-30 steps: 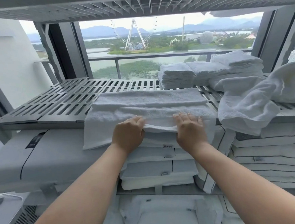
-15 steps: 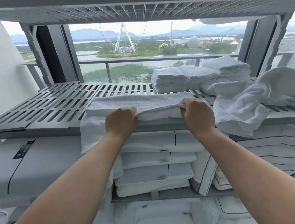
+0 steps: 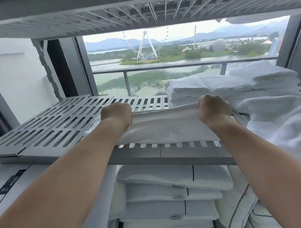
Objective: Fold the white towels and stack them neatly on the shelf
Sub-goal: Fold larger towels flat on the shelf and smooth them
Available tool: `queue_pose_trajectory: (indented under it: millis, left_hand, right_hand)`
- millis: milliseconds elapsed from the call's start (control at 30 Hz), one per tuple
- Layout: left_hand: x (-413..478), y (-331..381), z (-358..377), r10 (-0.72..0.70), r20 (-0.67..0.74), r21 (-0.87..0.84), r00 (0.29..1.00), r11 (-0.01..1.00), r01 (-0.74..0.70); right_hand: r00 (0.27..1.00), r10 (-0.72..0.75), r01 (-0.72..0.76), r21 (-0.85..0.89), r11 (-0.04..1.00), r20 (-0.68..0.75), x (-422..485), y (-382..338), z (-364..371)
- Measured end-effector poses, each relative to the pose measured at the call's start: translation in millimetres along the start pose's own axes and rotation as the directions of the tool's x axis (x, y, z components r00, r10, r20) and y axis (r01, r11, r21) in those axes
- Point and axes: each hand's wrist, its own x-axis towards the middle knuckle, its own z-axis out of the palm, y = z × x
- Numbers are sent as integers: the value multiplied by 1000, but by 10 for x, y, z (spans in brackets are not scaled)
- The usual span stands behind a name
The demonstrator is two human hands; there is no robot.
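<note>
White towel: terry cloth, already a long band, lay across the front of the grey slatted shelf. I saw one long edge raised off the shelf between two hands.
Left hand: curled tightly round the raised edge at its left end, above the shelf's middle. The knuckles faced my camera, so I could not see the fingertips.
Right hand: clenched on the same edge at its right end, level with the left hand above the shelf.
Folded stack: finished white towels sat in neat piles at the shelf's back right, just behind the right hand.
Loose towels: an unfolded heap spilled over the shelf's right end, beside the right forearm.
Bedding: folded white linen with dark piping lay directly under the shelf.
Window: beyond the shelf's back edge I saw a balcony rail, water and a Ferris wheel.
Step in hand: I judged it a lengthwise fold, with the raised edge being carried over to meet the opposite one.
Doing it well: both hands needed to travel level, holding the edge taut. Corners should land on corners, then flat palms should smooth the cloth. The fold needed to stay clear of the heap at the shelf's right end.
Progress: several towels were done, and I judged several remained.
</note>
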Motion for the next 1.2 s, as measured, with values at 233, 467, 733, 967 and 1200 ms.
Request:
queue_pose_trajectory:
  millis: [233, 467, 733, 967, 1200]
  left_hand:
    - [454, 186, 77, 67, 63, 270, 996, 959, -81]
    - [679, 210, 319, 202, 151, 179, 968, 957, -228]
    - [833, -241, 739, 342, -196, -30, 919, 935, -354]
    - [1025, -406, 727, 502, -558, 95, 661, 830, -550]
    - [1131, -343, 811, 405, -119, -108, 906, 902, -418]
  right_hand:
    - [975, 34, -24, -51, 998, 219, 424, 97, 333]
    - [968, 69, -59, -50, 997, 242, 615, 110, 455]
    - [976, 97, -33, -303, 952, 198, 664, -8, 635]
    - [989, 16, 18, -228, 974, 148, 701, 94, 672]
    - [998, 6, 6, -171, 985, 70, 676, 123, 718]
